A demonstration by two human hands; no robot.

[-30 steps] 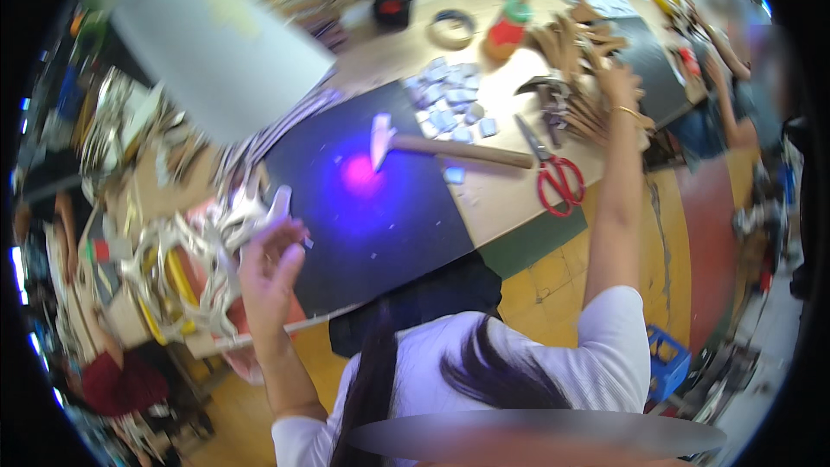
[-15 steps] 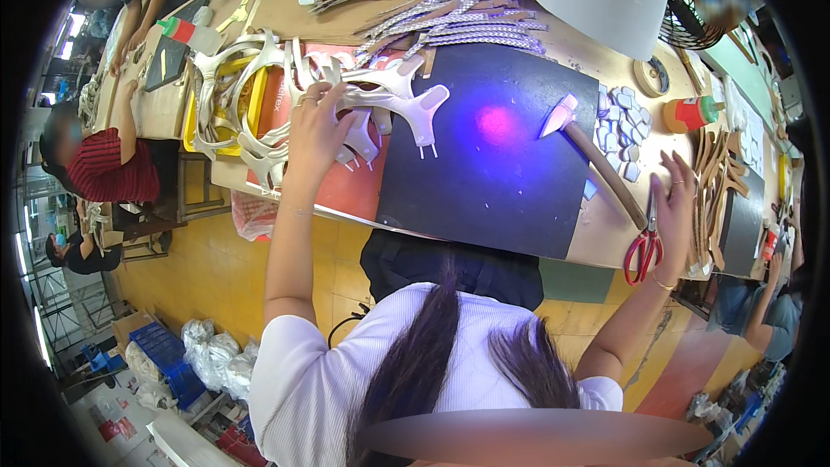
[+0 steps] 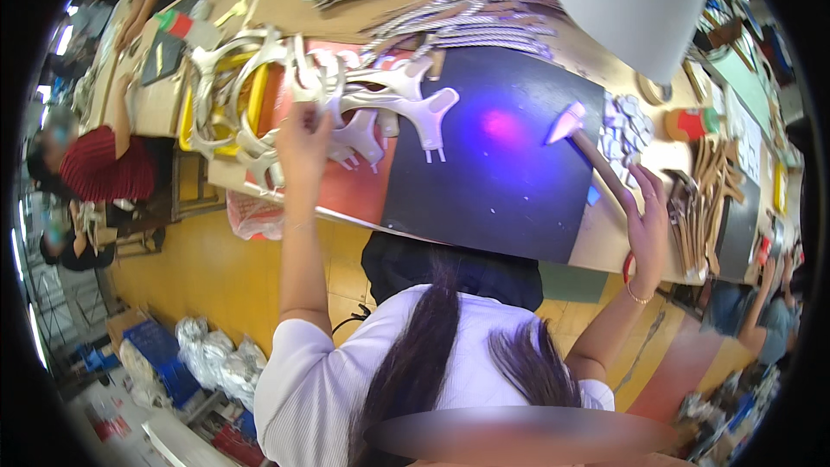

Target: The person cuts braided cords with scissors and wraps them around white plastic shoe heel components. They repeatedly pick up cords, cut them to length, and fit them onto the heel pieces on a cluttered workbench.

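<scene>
Left hand (image 3: pixel 303 143) fingers clamped on a pale grey, flat forked upper piece (image 3: pixel 313 78) atop the pile just beyond the fingertips, likely light, floppy, best pinched mid-strap; right hand (image 3: pixel 648 220) fingers spread, touching the wooden-handled hammer (image 3: pixel 596 160).

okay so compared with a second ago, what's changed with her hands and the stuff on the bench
The left hand has gone from the bench edge up into the pile of pale cut-out pieces and touches them. The right hand has come back from the far tools to the hammer handle. The hammer, dark mat and scissors lie as before.
</scene>
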